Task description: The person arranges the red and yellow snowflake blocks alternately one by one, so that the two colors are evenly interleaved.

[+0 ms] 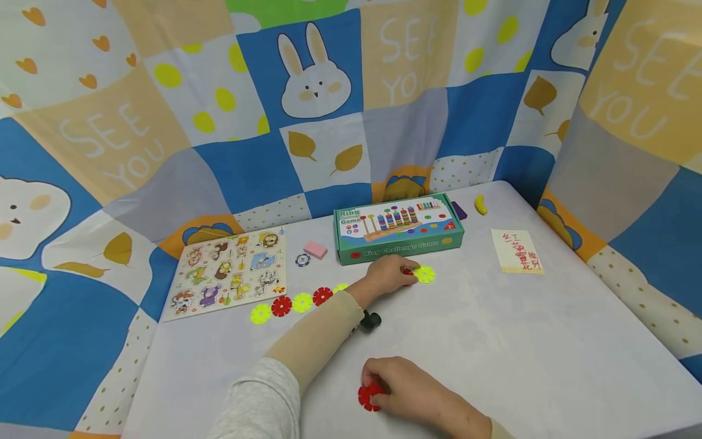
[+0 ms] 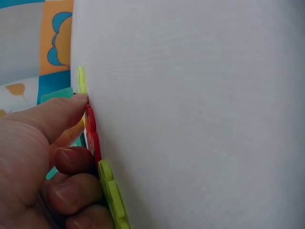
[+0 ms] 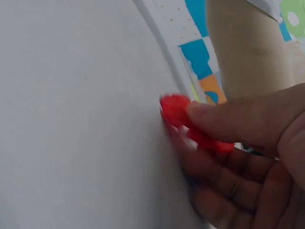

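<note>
In the head view my left hand (image 1: pixel 390 274) is beyond the table's middle, gripping the edge of a yellow-green plastic snowflake disc (image 1: pixel 425 274) between thumb and forefinger. A red snowflake disc (image 2: pixel 91 128) lies right beside it, mostly behind my fingers in the head view. Another yellow-green disc (image 2: pixel 113 194) touches my curled lower fingers. Further left, yellow-green and red discs (image 1: pixel 281 306) alternate in a line, part of it covered by my left forearm. Near the front, my right hand (image 1: pixel 408 390) pinches a red snowflake disc (image 3: pixel 178 109) between thumb and fingers, close over the table.
A green Ring Challenge Game box (image 1: pixel 399 244) stands behind my left hand. Back left lie an animal puzzle board (image 1: pixel 230 277), a pink block (image 1: pixel 315 249) and a poker chip (image 1: pixel 303 260). At the right are a toy banana (image 1: pixel 480 205) and a handwritten note (image 1: pixel 515 251).
</note>
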Motion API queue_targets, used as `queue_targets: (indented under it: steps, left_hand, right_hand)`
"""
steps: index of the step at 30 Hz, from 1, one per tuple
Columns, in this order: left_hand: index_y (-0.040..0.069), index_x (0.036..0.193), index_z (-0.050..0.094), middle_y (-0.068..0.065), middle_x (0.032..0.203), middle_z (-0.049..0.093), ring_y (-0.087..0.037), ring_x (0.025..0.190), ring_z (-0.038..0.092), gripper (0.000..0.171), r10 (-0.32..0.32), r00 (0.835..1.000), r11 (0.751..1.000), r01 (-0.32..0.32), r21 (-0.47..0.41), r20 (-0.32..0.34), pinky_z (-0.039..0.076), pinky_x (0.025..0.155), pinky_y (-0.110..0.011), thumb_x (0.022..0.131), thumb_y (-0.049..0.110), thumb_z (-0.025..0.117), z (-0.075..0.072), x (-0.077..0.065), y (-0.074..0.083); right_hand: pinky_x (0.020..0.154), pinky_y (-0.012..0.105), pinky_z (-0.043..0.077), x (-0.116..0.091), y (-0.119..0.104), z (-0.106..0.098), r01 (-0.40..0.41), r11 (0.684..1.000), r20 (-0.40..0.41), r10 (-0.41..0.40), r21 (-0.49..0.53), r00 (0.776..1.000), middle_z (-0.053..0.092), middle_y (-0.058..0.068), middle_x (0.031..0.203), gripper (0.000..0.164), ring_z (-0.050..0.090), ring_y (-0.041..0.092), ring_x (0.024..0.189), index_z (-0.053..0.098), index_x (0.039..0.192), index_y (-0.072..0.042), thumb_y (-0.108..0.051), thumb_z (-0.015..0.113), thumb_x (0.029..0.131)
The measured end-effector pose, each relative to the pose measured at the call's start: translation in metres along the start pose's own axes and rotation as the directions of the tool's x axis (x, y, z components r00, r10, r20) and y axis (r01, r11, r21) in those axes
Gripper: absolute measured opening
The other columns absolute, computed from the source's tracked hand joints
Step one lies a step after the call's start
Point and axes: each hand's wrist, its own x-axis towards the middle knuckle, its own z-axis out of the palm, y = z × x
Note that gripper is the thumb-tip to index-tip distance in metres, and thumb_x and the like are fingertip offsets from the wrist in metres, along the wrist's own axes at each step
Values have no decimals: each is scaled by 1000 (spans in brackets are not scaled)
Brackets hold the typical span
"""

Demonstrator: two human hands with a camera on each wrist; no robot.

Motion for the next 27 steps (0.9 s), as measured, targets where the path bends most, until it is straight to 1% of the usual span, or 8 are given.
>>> queue_targets:
  steps: [3, 8, 11, 14, 16, 19, 23, 27]
  left_hand:
    - [42, 123, 61, 13, 103, 60, -8, 87, 48, 40, -2, 1000, 1000, 2, 2, -5, 41, 66, -26, 84, 46, 67, 0, 0, -1]
    - [41, 123, 61, 13, 108, 61, -7, 88, 49, 40, 9, 1000, 1000, -9, 11, -14, 41, 67, -26, 84, 46, 67, 0, 0, -2]
    - [40, 123, 62, 13, 100, 62, -7, 86, 49, 40, 17, 1000, 1000, -17, 9, -15, 41, 65, -26, 84, 46, 68, 0, 0, -2]
    - [39, 123, 62, 14, 87, 60, -8, 83, 50, 40, 20, 1000, 1000, -20, 7, -15, 41, 63, -27, 84, 45, 68, 0, 0, -2]
    - [38, 122, 63, 15, 81, 58, -7, 82, 49, 39, 18, 1000, 1000, -18, 7, -16, 40, 63, -27, 84, 44, 68, -1, 0, -1]
    - [37, 122, 63, 14, 77, 57, -8, 79, 49, 39, 15, 1000, 1000, -15, 4, -15, 41, 62, -27, 84, 43, 68, -2, -1, 1]
    - [36, 123, 63, 15, 78, 58, -7, 80, 50, 40, 10, 1000, 1000, -10, 5, -7, 42, 63, -27, 84, 43, 68, -4, -2, 3]
    - [36, 122, 64, 17, 86, 59, -6, 85, 50, 40, 14, 1000, 1000, -14, 24, -6, 41, 65, -25, 83, 43, 68, -4, -1, 4]
  right_hand:
    - [64, 21, 46, 0, 4, -7, 11, 992, -8, -10, 124, 1000, 58, -14, 79, 23, 54, 1, 68, 62, 99, -23, -11, 70, 83]
    - [62, 25, 49, -1, 7, -25, -73, 961, -21, 81, 267, 996, 62, -6, 83, 25, 60, 9, 64, 68, 108, -18, -19, 71, 84]
    - [60, 28, 52, -1, 11, -38, -128, 916, -28, 149, 381, 988, 61, 2, 89, 26, 64, 17, 62, 68, 109, -14, -18, 72, 84]
    - [61, 31, 53, -2, 16, -54, -154, 881, -56, 199, 448, 978, 59, 9, 96, 31, 67, 25, 64, 66, 113, -10, -18, 73, 83]
    - [63, 32, 54, -3, 20, -66, -166, 874, -89, 230, 457, 969, 58, 11, 100, 37, 67, 28, 67, 65, 117, -9, -18, 74, 82]
    - [68, 33, 54, -4, 26, -86, -198, 855, -140, 297, 479, 944, 59, 12, 107, 46, 67, 32, 75, 61, 123, -8, -17, 75, 81]
    - [73, 34, 53, -5, 37, -111, -246, 827, -224, 401, 505, 888, 61, 13, 113, 52, 66, 32, 83, 57, 129, -10, -18, 75, 81]
    - [77, 33, 53, -3, 51, -134, -262, 823, -313, 457, 503, 833, 56, 14, 116, 56, 64, 26, 89, 54, 133, -13, -25, 74, 82]
